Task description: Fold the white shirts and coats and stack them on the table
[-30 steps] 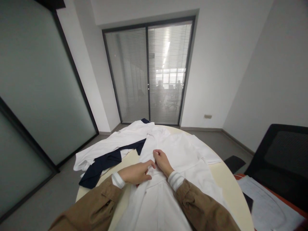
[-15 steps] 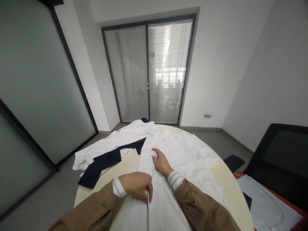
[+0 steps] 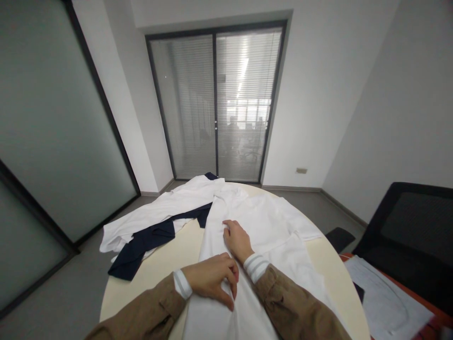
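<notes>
As the left hand [image 3: 214,278] pinches a near fold of the long white garment [image 3: 264,222] on the worktop [image 3: 166,262], the right hand [image 3: 239,242] rests farther along, its grip unclear; the garment looks light and limp, best held by its edges.

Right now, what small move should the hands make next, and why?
Perhaps the left hand should smooth the white garment beneath it toward the body: a crease shows just below that hand, while the right hand is farther up, seemingly placed to steady the cloth.
</notes>
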Motion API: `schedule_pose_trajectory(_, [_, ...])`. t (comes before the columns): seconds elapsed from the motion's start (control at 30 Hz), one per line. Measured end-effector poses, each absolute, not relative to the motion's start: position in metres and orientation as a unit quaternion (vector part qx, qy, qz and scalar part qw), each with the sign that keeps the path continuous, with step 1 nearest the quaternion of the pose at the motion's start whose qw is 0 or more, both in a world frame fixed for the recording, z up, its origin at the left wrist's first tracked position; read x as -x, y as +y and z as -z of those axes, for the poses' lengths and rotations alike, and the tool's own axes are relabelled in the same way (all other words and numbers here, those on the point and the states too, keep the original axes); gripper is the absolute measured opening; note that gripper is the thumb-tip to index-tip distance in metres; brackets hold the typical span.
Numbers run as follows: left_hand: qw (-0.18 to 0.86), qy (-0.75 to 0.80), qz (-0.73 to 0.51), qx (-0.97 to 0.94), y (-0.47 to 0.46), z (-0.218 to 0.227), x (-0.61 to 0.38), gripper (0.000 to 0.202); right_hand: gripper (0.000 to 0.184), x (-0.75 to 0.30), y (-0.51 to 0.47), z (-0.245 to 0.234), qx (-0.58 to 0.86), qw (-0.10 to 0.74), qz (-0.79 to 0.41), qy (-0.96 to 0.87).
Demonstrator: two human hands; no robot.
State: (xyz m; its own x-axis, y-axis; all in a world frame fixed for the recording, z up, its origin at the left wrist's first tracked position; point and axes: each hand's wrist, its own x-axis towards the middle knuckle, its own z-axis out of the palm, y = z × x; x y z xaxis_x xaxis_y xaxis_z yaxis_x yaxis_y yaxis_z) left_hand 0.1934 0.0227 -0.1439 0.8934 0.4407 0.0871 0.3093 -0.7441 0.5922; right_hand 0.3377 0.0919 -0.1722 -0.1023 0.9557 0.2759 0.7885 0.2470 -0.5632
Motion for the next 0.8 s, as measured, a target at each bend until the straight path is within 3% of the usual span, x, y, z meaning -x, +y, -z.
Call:
schedule_pose_trajectory(0.3, [0.380, 0.191, -0.202, -0.882, 0.028, 0.151, -0.188, 0.027, 0.040, -0.336, 0.101, 0.178, 0.588, 0.295, -0.157, -0.737])
schedule_pose_trajectory(0.43, [0.248, 0.364, -0.335, -0.833, 0.052, 0.154, -0.163, 0.017, 0.037, -0.335, 0.103, 0.179, 0.586, 0.317, -0.180, -0.724])
schedule_pose_trajectory(0.57, [0.161, 0.432, -0.339, -0.820, 0.076, 0.174, -0.147, 0.039, 0.031, -0.333, 0.104, 0.176, 0.584, 0.318, -0.168, -0.728])
schedule_pose_trajectory(0.7, [0.128, 0.462, -0.361, -0.800, 0.089, 0.186, -0.147, 0.019, 0.026, -0.332, 0.115, 0.163, 0.606, 0.212, -0.137, -0.754])
schedule_pose_trajectory(0.8, [0.080, 0.539, -0.387, -0.743, 0.101, 0.186, -0.146, 0.019, 0.022, -0.331, 0.135, 0.147, 0.612, 0.129, -0.105, -0.773])
